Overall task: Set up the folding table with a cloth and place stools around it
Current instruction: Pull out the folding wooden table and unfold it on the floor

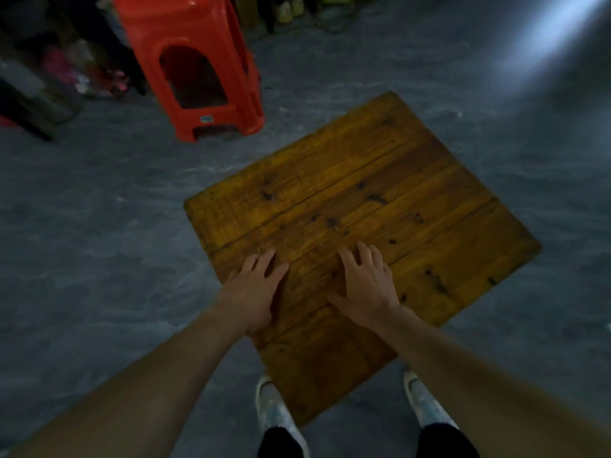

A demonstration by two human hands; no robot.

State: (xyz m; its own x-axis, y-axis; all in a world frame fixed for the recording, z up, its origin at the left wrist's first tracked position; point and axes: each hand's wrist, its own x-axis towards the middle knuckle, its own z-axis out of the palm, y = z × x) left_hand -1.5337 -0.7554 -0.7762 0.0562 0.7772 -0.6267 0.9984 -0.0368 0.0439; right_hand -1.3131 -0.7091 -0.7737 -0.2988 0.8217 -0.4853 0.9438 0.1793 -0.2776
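Note:
A square wooden table top (380,200) of yellow-brown planks stands in front of me, turned at an angle to my feet. My left hand (254,289) lies flat on its near left part, fingers spread, holding nothing. My right hand (363,285) rests flat beside it, palm down and fingers apart. A stack of red plastic stools (195,61) stands on the floor beyond the table's far left corner. No cloth is in view.
Grey concrete floor (99,226) lies all around the table. Dark furniture and mixed clutter (59,71) fill the far left. Bottles or jars (291,8) line the far wall. My two light shoes (274,411) stand at the table's near corner.

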